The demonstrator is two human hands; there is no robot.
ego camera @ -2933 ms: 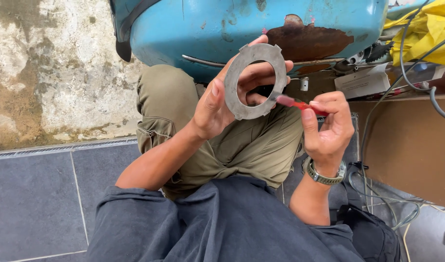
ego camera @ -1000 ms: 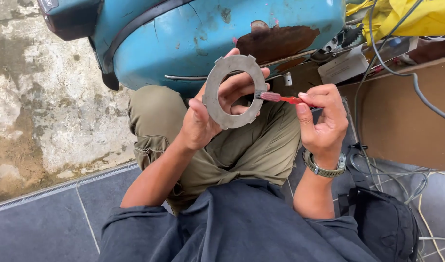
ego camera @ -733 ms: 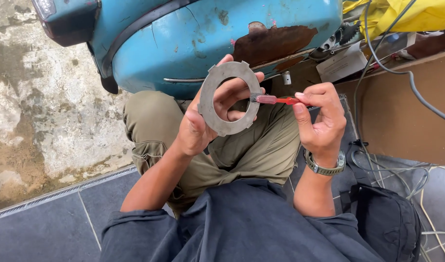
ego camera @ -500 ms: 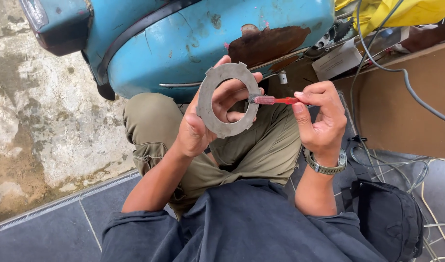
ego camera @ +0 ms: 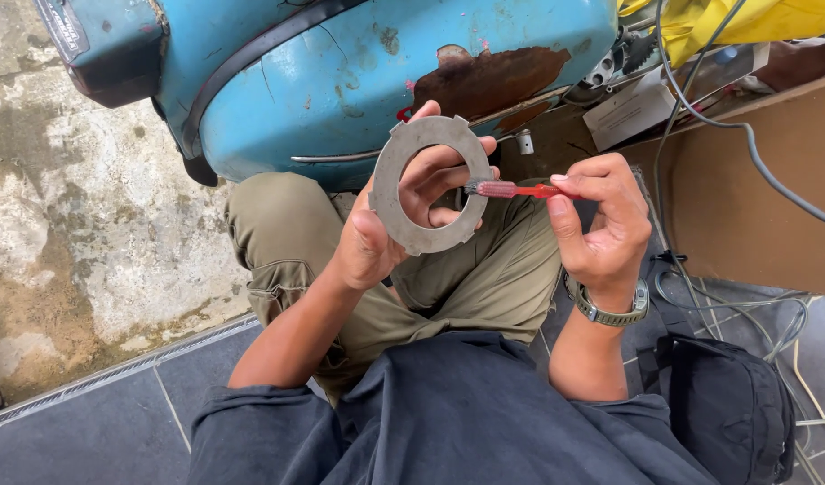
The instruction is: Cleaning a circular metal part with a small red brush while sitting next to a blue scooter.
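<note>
Left hand (ego camera: 377, 242) clamps metal ring (ego camera: 428, 184) upright over lap. Right hand (ego camera: 601, 224) pinches red brush (ego camera: 511, 189); brush lies level, bristles touching ring's right rim.

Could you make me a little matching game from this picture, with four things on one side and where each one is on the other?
Things:
1. flat grey metal ring with notched rim
2. small red-handled brush
3. metal wristwatch
4. black bag

Places:
A. on the right wrist
B. pinched in the right hand
C. on the tiled floor, lower right
D. held up in the left hand

Pairs: 1-D, 2-B, 3-A, 4-C
</note>
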